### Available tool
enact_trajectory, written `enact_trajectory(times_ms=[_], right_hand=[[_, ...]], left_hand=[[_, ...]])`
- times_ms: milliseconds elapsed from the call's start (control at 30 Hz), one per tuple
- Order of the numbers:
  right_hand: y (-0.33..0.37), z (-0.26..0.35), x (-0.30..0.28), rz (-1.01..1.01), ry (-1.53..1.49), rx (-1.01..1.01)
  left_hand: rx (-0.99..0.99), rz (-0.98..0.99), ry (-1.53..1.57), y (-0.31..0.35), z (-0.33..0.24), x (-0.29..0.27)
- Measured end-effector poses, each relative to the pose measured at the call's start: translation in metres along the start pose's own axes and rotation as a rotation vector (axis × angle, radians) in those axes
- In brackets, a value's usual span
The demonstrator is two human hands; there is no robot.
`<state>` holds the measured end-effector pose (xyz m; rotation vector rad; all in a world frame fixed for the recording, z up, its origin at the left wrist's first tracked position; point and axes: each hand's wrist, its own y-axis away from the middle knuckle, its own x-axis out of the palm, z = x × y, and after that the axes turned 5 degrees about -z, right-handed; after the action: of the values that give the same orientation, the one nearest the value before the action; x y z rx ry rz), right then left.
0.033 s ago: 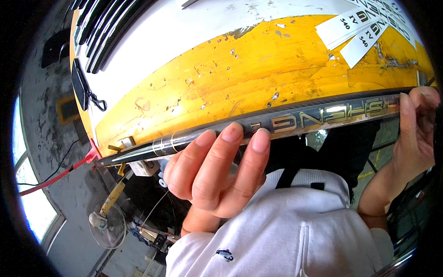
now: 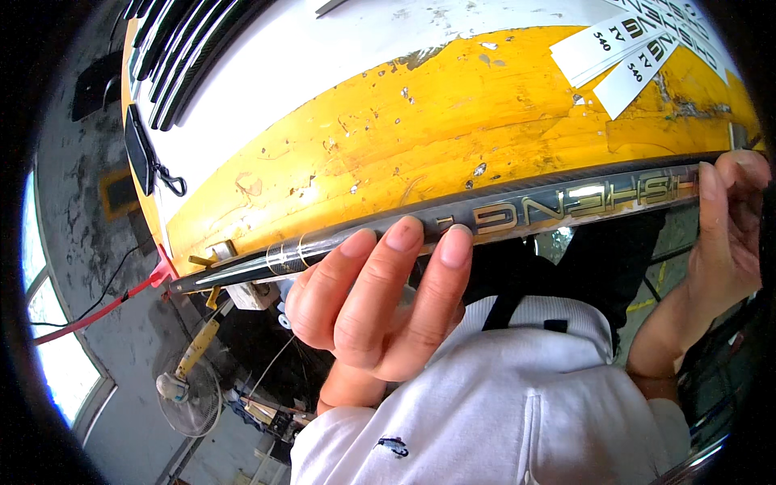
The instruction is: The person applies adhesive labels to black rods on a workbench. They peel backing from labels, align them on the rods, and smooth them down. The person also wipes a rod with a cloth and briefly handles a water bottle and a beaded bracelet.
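A long black rod tube [image 2: 206,279] with gold rings lies along the near edge of the yellow worktop. A clear decal strip [image 2: 582,206] with gold lettering runs along the tube's near side, its lower edge standing out from the tube. My left hand [image 2: 380,299] is closed at the strip's left part, fingertips on the film and against the tube, thumb mostly hidden. At the far right, my right hand [image 2: 727,214] pinches the strip's other end between thumb and fingers.
Several black tubes [image 2: 190,69] lie at the back left, by a dark pouch with a clip [image 2: 139,149]. White printed decal sheets [image 2: 634,77] overlap at the back right. A small support block [image 2: 252,296] sits under the tube's left part. Beyond the worktop stands a fan [image 2: 187,392].
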<state>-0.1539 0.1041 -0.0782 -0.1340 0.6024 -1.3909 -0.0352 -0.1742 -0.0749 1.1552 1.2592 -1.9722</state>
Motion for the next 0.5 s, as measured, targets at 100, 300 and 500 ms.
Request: enact_trajectory(times_ms=[100,300,500], right_hand=[[-0.001,-0.001,0.003,-0.014,-0.085,-0.011],[0.000,-0.010,-0.004,0.098,-0.180,0.001],[0.012,0.008,0.007,-0.078,0.139,0.097]], left_hand=[[0.016,-0.033,-0.013,0.000,0.002,0.005],[0.026,-0.016,-0.018,-0.004,0.003,0.004],[0.029,0.000,-0.027,-0.008,0.003,0.005]])
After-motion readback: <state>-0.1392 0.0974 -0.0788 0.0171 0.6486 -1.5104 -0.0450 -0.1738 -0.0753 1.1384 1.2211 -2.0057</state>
